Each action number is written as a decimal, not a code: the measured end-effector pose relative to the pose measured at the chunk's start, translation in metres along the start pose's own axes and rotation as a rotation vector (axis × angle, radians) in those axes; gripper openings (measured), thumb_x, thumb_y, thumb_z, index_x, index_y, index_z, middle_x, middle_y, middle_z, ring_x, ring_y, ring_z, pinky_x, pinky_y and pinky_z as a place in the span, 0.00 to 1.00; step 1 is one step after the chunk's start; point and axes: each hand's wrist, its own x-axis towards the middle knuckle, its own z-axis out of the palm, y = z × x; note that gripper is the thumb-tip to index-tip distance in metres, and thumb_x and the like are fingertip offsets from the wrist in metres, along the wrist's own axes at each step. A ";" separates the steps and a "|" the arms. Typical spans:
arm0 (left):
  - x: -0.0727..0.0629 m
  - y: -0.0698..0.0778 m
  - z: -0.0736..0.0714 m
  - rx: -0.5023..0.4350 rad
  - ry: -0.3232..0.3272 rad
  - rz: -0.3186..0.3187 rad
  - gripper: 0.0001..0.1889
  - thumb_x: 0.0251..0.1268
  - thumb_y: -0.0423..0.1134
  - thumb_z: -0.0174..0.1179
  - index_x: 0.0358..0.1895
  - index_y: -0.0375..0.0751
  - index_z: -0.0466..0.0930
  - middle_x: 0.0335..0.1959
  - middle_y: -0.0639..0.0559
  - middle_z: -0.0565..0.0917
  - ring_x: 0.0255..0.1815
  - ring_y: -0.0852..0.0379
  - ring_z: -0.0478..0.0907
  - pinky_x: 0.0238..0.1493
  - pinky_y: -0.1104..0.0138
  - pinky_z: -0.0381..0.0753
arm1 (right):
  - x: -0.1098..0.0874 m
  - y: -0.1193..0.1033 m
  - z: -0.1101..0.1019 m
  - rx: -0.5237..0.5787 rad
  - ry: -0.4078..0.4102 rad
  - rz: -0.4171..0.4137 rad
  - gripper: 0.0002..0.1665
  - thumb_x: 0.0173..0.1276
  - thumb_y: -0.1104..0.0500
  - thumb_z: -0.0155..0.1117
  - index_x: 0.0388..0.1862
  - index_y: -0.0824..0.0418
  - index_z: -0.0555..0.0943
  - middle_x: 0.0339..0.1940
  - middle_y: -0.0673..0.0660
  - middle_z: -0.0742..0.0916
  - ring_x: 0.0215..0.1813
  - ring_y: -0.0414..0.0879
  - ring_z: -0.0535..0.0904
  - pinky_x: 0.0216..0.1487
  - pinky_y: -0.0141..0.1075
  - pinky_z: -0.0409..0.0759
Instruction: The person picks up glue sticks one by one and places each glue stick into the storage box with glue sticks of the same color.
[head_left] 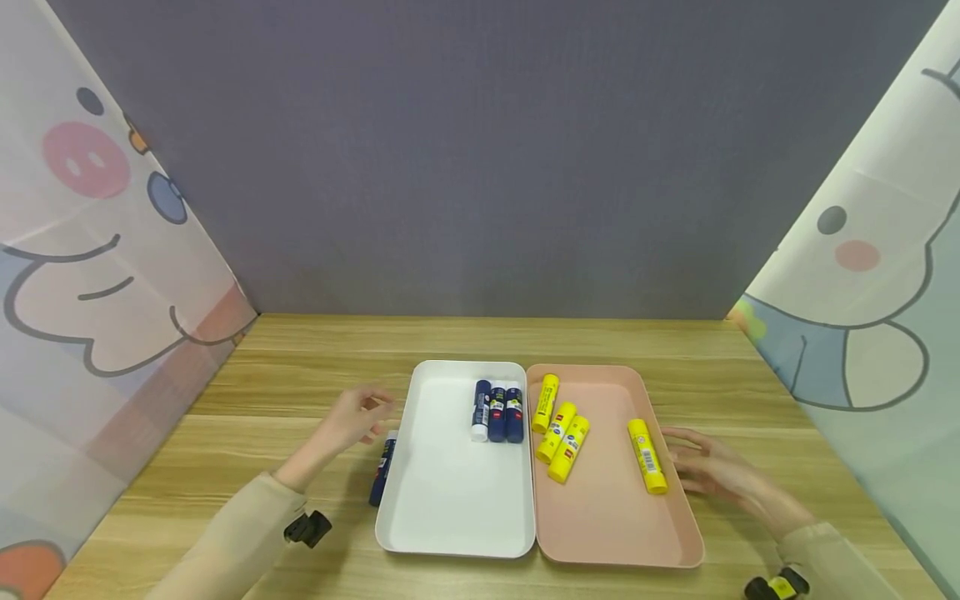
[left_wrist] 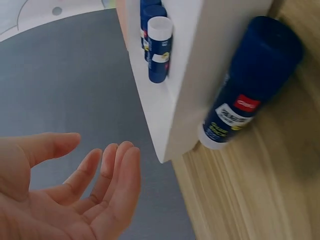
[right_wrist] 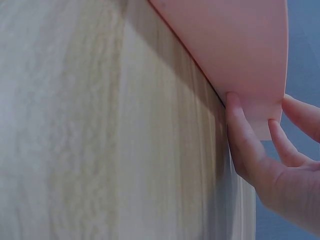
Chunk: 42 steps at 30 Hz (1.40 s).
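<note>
My left hand (head_left: pixel 354 419) hovers just left of the white tray (head_left: pixel 450 500), fingers loosely bent and parted from the thumb, nothing held. Below it, a dark blue glue stick (head_left: pixel 382 471) with a white end lies on the table against the tray's left outer wall; the left wrist view shows this glue stick (left_wrist: pixel 245 90) close up. At the right, my right hand (head_left: pixel 716 471) is beside the pink tray (head_left: pixel 607 529). In the right wrist view its fingers (right_wrist: pixel 245 132) rest at the outer wall of the pink tray (right_wrist: pixel 240 55), relaxed rather than curled round it.
Three blue glue sticks (head_left: pixel 497 414) lie side by side in the white tray's upper right. The pink tray holds several yellow glue sticks, three at its left and one yellow glue stick (head_left: pixel 647 456) near its right wall. A grey panel (head_left: pixel 480 167) stands behind the wooden table (head_left: pixel 315 350).
</note>
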 end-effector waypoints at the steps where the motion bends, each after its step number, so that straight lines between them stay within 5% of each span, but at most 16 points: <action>1: -0.001 -0.001 0.000 -0.001 0.001 -0.002 0.15 0.61 0.33 0.51 0.47 0.24 0.71 0.30 0.38 0.76 0.20 0.52 0.74 0.22 0.60 0.79 | 0.000 0.000 0.000 -0.004 0.002 -0.001 0.23 0.68 0.67 0.45 0.50 0.40 0.71 0.46 0.46 0.80 0.49 0.40 0.76 0.50 0.37 0.75; 13: -0.005 -0.019 0.002 0.014 0.011 -0.062 0.14 0.61 0.31 0.51 0.46 0.24 0.71 0.25 0.41 0.74 0.17 0.55 0.70 0.19 0.65 0.75 | 0.000 -0.003 0.003 -0.042 0.050 0.017 0.21 0.67 0.66 0.46 0.51 0.40 0.70 0.47 0.46 0.80 0.49 0.40 0.76 0.50 0.37 0.75; 31: -0.010 -0.038 0.016 0.065 0.028 -0.146 0.15 0.57 0.34 0.56 0.45 0.27 0.72 0.31 0.42 0.76 0.22 0.55 0.73 0.21 0.64 0.78 | 0.001 -0.002 0.001 -0.020 0.028 0.012 0.21 0.68 0.66 0.45 0.50 0.40 0.70 0.47 0.45 0.79 0.49 0.40 0.76 0.50 0.37 0.75; 42: -0.013 -0.042 0.021 0.020 0.032 -0.192 0.17 0.54 0.32 0.58 0.46 0.25 0.70 0.28 0.43 0.74 0.20 0.56 0.74 0.19 0.64 0.77 | 0.000 0.000 0.000 -0.002 -0.004 -0.002 0.22 0.68 0.67 0.44 0.51 0.41 0.71 0.49 0.46 0.79 0.50 0.41 0.75 0.51 0.38 0.75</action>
